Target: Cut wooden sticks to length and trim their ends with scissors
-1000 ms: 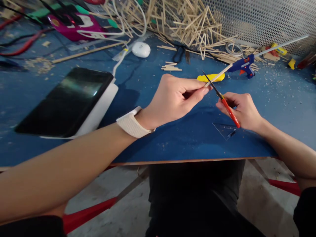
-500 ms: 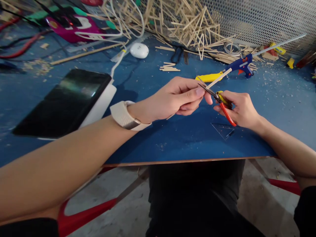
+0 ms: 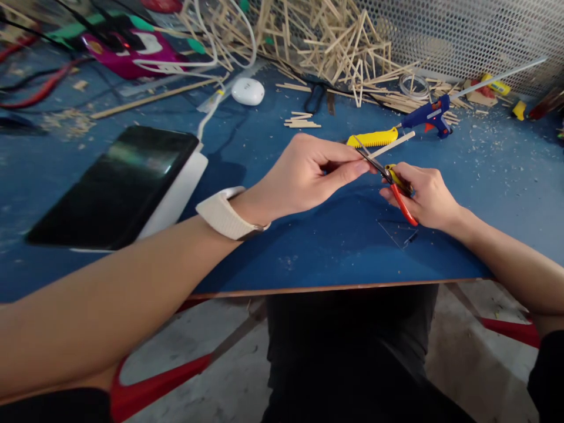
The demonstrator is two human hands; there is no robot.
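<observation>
My left hand [image 3: 315,173] pinches a thin wooden stick [image 3: 394,144] near its lower end, and the stick points up to the right. In my right hand [image 3: 427,194] is a pair of scissors [image 3: 402,202] with red and yellow handles. Their blades are parted and lie across the stick right beside my left fingertips. Whether the blades bite into the wood I cannot tell. A yellow utility knife [image 3: 374,138] lies just behind the blades, and a blue glue gun [image 3: 427,114] rests beyond it with a long glue stick in its back.
A black-screened tablet [image 3: 118,182] lies at left. A white earbud case [image 3: 248,91], a short row of cut sticks [image 3: 302,120] and a large stick heap [image 3: 330,41] are farther back. A clear set square [image 3: 399,232] lies near the table edge [image 3: 343,287].
My left hand has rolled over, with thumb and finger now nearer the blades. The stick shows a shorter length past the scissors. My right hand has barely moved.
</observation>
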